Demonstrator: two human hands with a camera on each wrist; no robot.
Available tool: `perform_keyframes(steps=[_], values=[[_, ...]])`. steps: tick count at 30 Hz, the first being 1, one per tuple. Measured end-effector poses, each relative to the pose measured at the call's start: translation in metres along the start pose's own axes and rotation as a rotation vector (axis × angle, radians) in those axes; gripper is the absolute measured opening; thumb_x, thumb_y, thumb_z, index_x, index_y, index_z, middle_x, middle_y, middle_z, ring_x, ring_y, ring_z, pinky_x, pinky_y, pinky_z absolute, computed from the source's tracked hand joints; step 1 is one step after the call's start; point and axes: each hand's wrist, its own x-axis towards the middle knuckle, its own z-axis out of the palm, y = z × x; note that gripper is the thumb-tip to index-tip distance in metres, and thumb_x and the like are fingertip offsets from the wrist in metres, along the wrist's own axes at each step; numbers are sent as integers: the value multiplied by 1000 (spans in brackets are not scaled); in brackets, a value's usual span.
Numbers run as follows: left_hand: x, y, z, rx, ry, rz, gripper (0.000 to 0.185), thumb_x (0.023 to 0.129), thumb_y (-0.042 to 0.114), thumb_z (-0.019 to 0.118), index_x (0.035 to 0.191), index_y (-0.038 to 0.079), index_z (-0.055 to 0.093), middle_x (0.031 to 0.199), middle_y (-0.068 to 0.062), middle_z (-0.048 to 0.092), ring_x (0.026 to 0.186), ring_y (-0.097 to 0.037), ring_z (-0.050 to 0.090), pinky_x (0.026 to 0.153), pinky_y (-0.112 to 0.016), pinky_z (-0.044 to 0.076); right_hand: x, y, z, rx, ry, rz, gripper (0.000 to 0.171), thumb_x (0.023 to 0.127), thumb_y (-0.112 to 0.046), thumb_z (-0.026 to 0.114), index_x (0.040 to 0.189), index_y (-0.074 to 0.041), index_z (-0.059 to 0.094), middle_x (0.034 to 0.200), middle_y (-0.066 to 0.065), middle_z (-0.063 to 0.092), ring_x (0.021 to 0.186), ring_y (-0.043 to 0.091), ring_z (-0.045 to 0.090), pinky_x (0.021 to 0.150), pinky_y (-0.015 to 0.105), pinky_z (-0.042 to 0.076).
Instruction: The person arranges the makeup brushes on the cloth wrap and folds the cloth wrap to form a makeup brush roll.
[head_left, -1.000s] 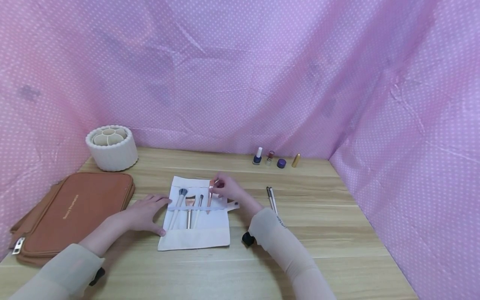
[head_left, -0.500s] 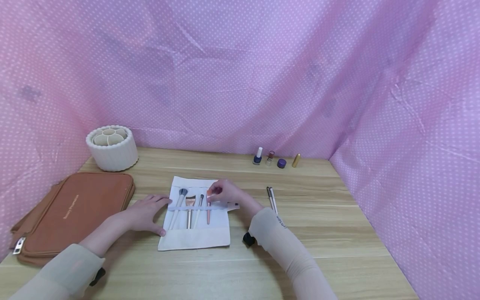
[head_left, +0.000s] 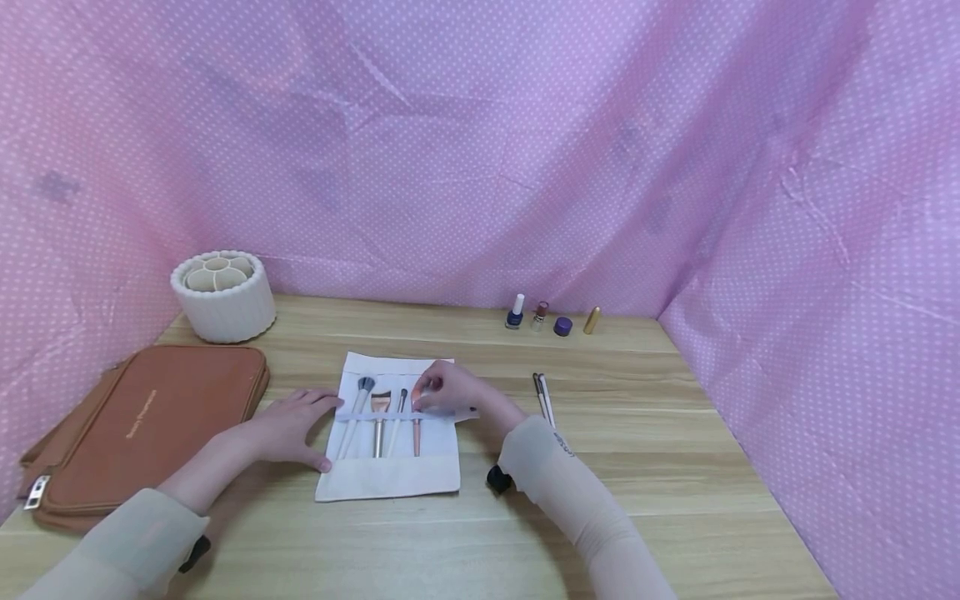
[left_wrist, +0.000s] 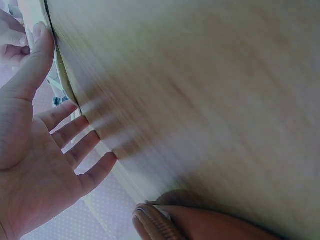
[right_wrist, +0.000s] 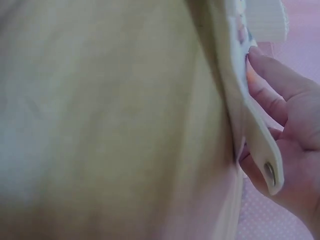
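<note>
Brushes lie in a row under the pale elastic band of a white fabric brush roll [head_left: 397,475] spread flat on the light wooden worktop [head_left: 675,467]: a white-handled brush with a dark fluffy head [head_left: 358,408], a flat fan-like brush with a metal handle [head_left: 379,417], a slim white-handled brush with a dark tip [head_left: 397,417] and a peach-pink-handled brush [head_left: 416,429] at the right end of the row. The right hand [head_left: 450,390] pinches the top end of the peach-pink-handled brush between curled fingertips, its handle tucked under the band; the right wrist view shows those fingers [right_wrist: 280,90] against the edge of the roll beside a strap with a metal snap [right_wrist: 269,172]. The left hand [head_left: 288,425] rests flat on the worktop, fingers straight and spread, fingertips touching the left edge of the roll and holding nothing. A tan leather zip case [head_left: 142,425] lies just left of that hand, with a white ribbed round organiser pot [head_left: 222,298] behind it. Two thin pencils [head_left: 543,398] lie near the right hand. Along the pink dotted backdrop [head_left: 480,150] stand a blue nail-polish bottle [head_left: 515,312], a small dark-red bottle [head_left: 540,316], a purple cap [head_left: 562,326] and a gold lipstick tube [head_left: 592,320]
</note>
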Motion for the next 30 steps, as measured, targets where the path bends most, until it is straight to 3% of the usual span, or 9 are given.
perform_keyframes(steps=[3, 7, 14, 20, 27, 30], values=[[0, 2, -1, -5, -2, 8, 103, 59, 66, 75, 134, 2, 46, 139, -21, 43, 126, -45, 37, 93, -65, 34, -4, -5, -9, 12, -1, -36, 28, 80, -29, 75, 104, -16, 69, 93, -5, 61, 84, 10, 52, 72, 21, 43], [-1, 3, -3, -6, -5, 11, 103, 59, 66, 75, 134, 2, 46, 139, -21, 43, 126, -46, 37, 93, -65, 34, -15, -11, -25, 28, 8, -49, 35, 83, -29, 73, 114, -14, 66, 105, -3, 63, 96, 14, 55, 75, 24, 46], [-1, 2, -3, 3, -3, 8, 103, 59, 67, 74, 135, 2, 46, 139, -21, 43, 126, -45, 37, 93, -65, 35, -39, -18, -58, 4, 105, -114, 40, 84, -26, 72, 120, -10, 62, 115, 5, 62, 105, 23, 55, 81, 31, 47], [-2, 2, -2, -4, 6, 5, 102, 59, 65, 76, 134, 2, 47, 138, -21, 43, 125, -45, 38, 92, -65, 35, -63, -8, -79, 15, 229, -164, 40, 83, -26, 73, 119, -11, 62, 116, 0, 61, 101, 23, 55, 78, 30, 49], [-3, 2, 0, 3, 29, 17, 102, 59, 66, 75, 134, 3, 48, 137, -18, 44, 122, -45, 40, 90, -64, 36, -92, 11, -93, 29, 345, -152, 39, 82, -19, 74, 117, -6, 62, 111, 7, 61, 98, 35, 55, 76, 38, 48], [-3, 1, 1, 6, 42, 23, 102, 59, 67, 74, 133, 4, 48, 137, -18, 45, 122, -45, 41, 90, -64, 36, -101, 23, -94, -10, 391, -146, 38, 81, -17, 75, 115, -6, 63, 108, 10, 62, 94, 34, 56, 75, 43, 48]])
